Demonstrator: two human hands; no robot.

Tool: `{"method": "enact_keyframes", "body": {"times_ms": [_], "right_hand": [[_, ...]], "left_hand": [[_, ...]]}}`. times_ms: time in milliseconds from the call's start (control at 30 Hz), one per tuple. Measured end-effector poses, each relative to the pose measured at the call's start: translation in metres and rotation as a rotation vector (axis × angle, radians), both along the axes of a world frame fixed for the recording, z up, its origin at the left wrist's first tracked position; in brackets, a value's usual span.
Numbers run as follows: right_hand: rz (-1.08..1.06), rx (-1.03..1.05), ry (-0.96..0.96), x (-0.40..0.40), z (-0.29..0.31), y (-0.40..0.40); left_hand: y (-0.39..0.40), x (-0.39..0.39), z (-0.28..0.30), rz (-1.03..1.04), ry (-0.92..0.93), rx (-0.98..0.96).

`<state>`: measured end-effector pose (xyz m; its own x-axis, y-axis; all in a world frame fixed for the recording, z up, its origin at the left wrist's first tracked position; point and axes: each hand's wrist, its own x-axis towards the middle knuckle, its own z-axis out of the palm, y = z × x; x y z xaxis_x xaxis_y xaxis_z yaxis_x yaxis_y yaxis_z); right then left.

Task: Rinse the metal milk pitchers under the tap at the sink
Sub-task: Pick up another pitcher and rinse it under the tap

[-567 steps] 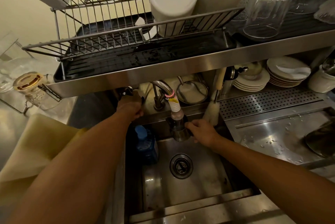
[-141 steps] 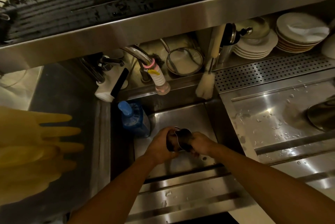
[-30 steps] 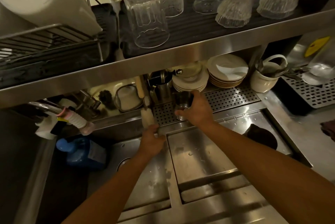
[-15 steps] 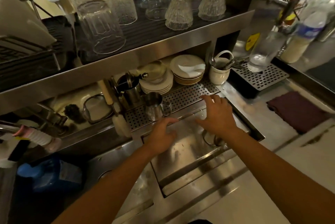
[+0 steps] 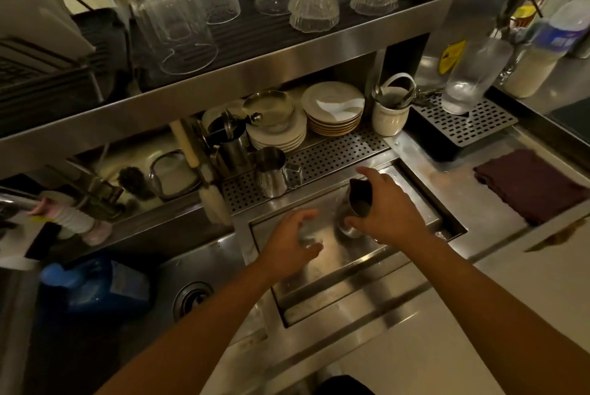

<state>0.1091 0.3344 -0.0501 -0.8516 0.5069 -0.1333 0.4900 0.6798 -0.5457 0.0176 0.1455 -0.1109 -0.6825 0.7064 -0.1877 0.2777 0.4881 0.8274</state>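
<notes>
A stainless steel counter (image 5: pixel 498 222) under dim light, glasses (image 5: pixel 174 27) drying upturned on the shelf above. The right hand (image 5: pixel 388 212) grips a small metal milk pitcher (image 5: pixel 359 203), dark inside, over a recessed steel tray (image 5: pixel 319 292) right of the sink (image 5: pixel 204 267). The left hand (image 5: pixel 292 243) hovers beside it, fingers loosely spread, holding nothing. A second pitcher (image 5: pixel 271 176) stands on the perforated grate (image 5: pixel 335 155) behind.

My right hand (image 5: pixel 388 214) grips a pitcher (image 5: pixel 359 203) over the tray (image 5: pixel 332 279); left hand (image 5: pixel 292 243) hovers empty, fingers (image 5: pixel 303 214) loose.
</notes>
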Motion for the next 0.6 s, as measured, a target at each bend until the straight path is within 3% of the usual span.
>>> {"method": "enact_keyframes", "body": {"times_ms": [200,467,600], "right_hand": [[0.283,-0.071,0.119,-0.032,0.038,-0.061],[0.546,-0.043,0.157,-0.054,0.033,-0.179],[0.596,-0.256,0.107,-0.061,0.029,-0.238]], "left_hand": [[-0.035,0.002,0.023,0.099,0.055,0.160],[-0.134,-0.001,0.024,0.335,0.021,0.316],[-0.201,-0.005,0.012,0.432,0.064,0.281]]}}
